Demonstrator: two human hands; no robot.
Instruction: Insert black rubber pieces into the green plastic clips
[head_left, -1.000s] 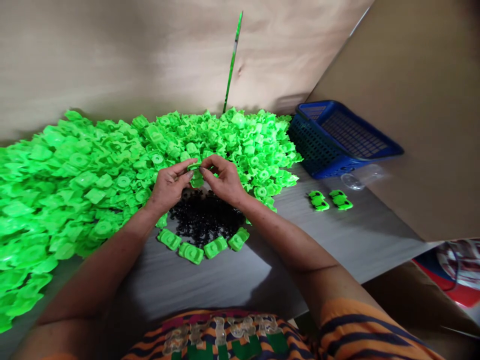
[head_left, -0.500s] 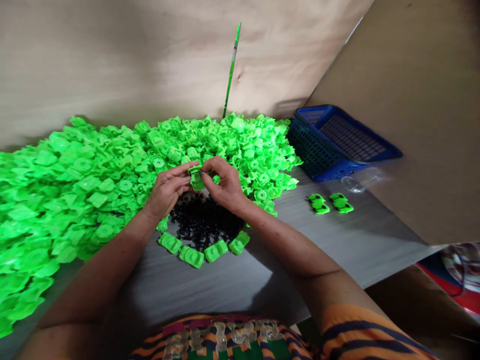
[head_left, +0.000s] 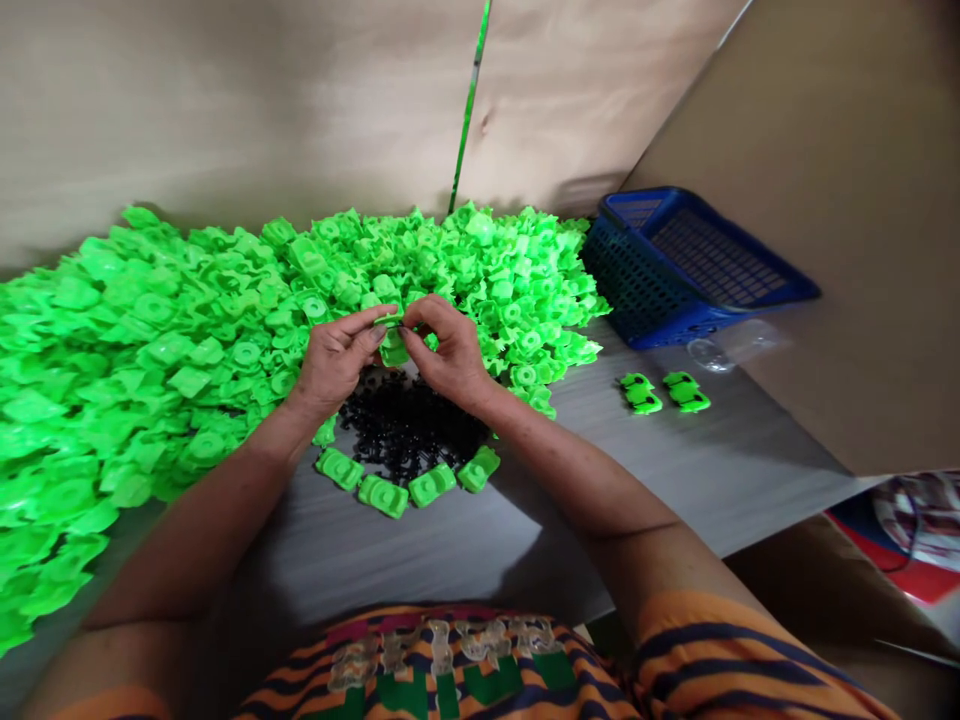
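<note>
Between my hands is a green plastic toy car body (head_left: 393,346), held over a heap of small black parts (head_left: 412,425). My left hand (head_left: 334,362) is closed on its left side. My right hand (head_left: 448,350) pinches a small black part (head_left: 397,324), likely a wheel axle, against the car body; the fingers partly hide it. Below the black heap, several green car bodies (head_left: 383,495) lie in a curved row. Off to the right, two green cars (head_left: 640,393) with black parts fitted lie on the table.
A large pile of green car pieces (head_left: 247,300) spreads along the back and left. A blue plastic basket (head_left: 645,290) stands at the back right, with a clear plastic piece (head_left: 711,355) beside it. A thin green stick (head_left: 469,110) rises behind the pile against the wooden wall.
The camera view has tilted slightly downward. My hands stay together at the car body, and its near end has tipped while my right fingers press at the black part.
</note>
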